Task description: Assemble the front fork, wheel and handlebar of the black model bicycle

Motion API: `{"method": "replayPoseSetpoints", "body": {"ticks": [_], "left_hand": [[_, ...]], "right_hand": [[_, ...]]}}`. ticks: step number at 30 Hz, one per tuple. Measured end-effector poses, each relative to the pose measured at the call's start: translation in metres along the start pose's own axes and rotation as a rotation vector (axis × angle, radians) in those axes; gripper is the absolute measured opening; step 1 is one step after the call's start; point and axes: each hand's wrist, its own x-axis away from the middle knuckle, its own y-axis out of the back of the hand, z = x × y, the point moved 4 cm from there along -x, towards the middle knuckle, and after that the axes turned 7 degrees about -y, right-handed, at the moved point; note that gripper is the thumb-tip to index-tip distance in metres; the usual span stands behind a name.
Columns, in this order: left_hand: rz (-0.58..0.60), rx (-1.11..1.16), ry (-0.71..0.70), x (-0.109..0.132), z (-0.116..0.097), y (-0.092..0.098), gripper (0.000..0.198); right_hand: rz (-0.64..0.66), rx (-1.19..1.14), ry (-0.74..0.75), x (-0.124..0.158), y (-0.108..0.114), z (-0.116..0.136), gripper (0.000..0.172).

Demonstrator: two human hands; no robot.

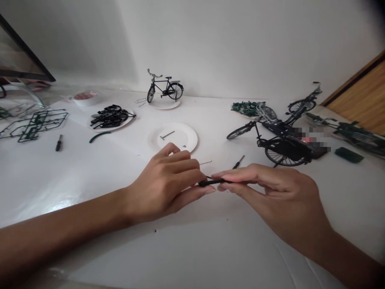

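Between my two hands, just above the white table (192, 249), is a slim black bar-shaped part (214, 182). My left hand (168, 180) pinches its left end between thumb and fingers. The right end is gripped by the thumb and fingers of my right hand (270, 192). Fingers cover both ends, so the part's full shape is hidden. Beyond my left hand sits a white paper plate (192, 140) bearing a small grey T-shaped piece (167, 135) and a tiny bit. A thin wire-like rod (206, 162) and a small screwdriver (239, 161) lie just past my fingers.
At the back a model bicycle (165, 87) stands on a plate. Larger black model bicycles (285, 150) crowd the right. A plate of black parts (110, 117), green part frames (36, 122), another screwdriver (59, 143) and a monitor (24, 52) are leftward. Green parts (246, 107) lie behind.
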Motion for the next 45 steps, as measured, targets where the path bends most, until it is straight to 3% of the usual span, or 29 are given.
{"method": "replayPoseSetpoints", "body": {"ticks": [11,16,18,21,24,26,28,31,34,40,45], "left_hand": [[0.066,-0.1,-0.136,-0.002,-0.012,0.001,0.031],[0.041,-0.132,-0.135,-0.005,-0.017,-0.001,0.032],[0.034,-0.159,-0.161,-0.004,-0.009,0.002,0.036],[0.023,-0.284,-0.239,-0.002,0.018,0.019,0.039],[-0.013,-0.422,-0.133,0.002,0.055,0.045,0.022],[0.008,-0.446,-0.109,0.003,0.064,0.051,0.017],[0.056,-0.373,-0.13,0.002,0.056,0.043,0.016],[0.27,-0.233,-0.199,0.001,0.029,0.012,0.021],[0.335,-0.137,-0.163,0.002,0.014,-0.007,0.023],[0.316,-0.136,-0.136,0.005,0.02,-0.01,0.024],[0.382,-0.161,-0.142,0.004,0.02,-0.009,0.023]], "right_hand": [[0.139,0.038,0.12,-0.001,-0.01,0.003,0.01],[0.18,0.036,0.136,0.0,-0.009,0.004,0.008],[0.219,0.01,0.065,0.0,-0.01,0.001,0.009],[0.255,-0.099,-0.06,0.001,-0.011,-0.002,0.01],[0.232,-0.198,-0.101,0.002,-0.009,-0.002,0.014],[0.208,-0.238,-0.11,0.002,-0.009,-0.003,0.013],[0.178,-0.251,-0.117,0.001,-0.009,-0.006,0.015],[0.066,-0.229,-0.126,-0.001,-0.006,-0.007,0.018],[-0.055,-0.185,-0.126,0.0,0.0,-0.004,0.025],[-0.076,-0.06,-0.098,0.003,0.003,-0.001,0.037],[-0.011,-0.061,-0.055,0.001,-0.002,-0.007,0.039]]}}
